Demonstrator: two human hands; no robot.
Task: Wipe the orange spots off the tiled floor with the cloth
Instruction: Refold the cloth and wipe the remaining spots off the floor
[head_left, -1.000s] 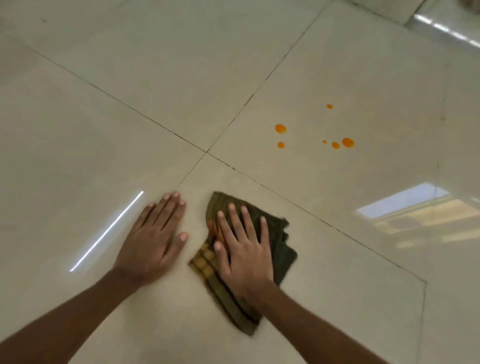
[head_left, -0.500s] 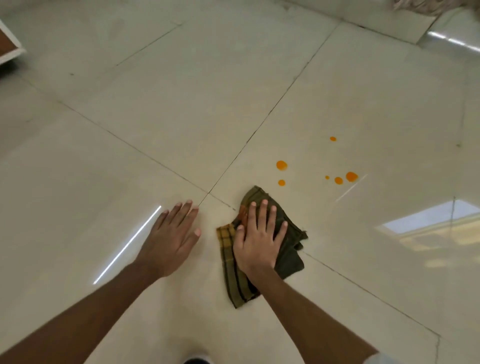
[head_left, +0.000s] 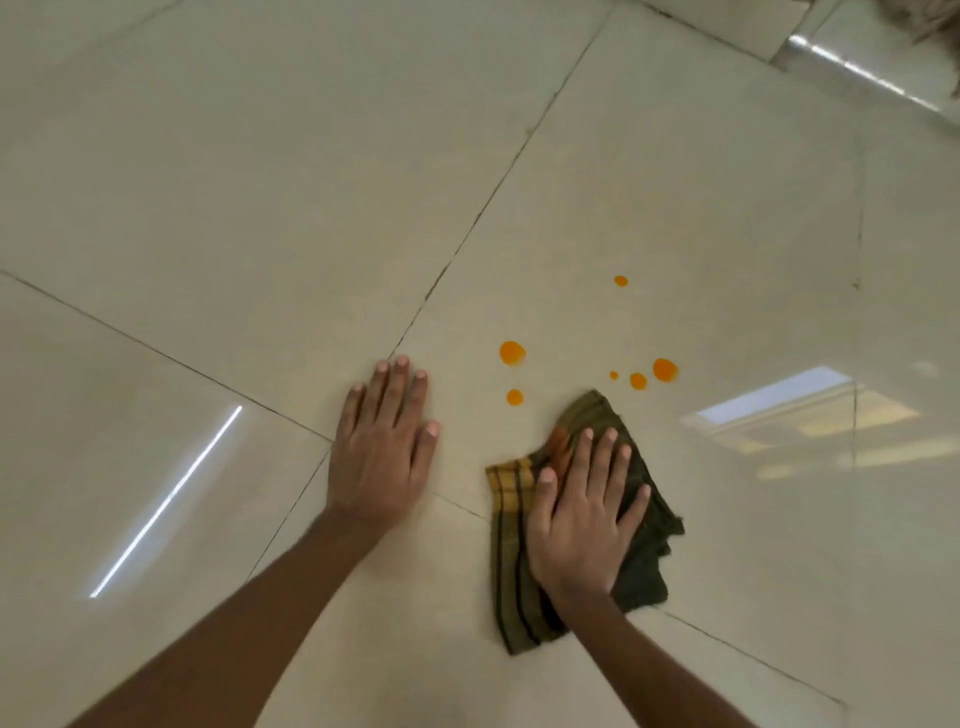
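Sliding forward since a moment ago, the right hand (head_left: 584, 512) lies flat, fingers spread, pressing the cloth (head_left: 644, 551) just short of the orange spots (head_left: 512, 353). Beside it, the left hand (head_left: 384, 441) rests open-palmed on the tiled floor (head_left: 260, 208).

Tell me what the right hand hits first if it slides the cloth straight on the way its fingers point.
The right hand points up and slightly right. The cloth leads, so its front edge would likely meet the three orange spots just ahead first.
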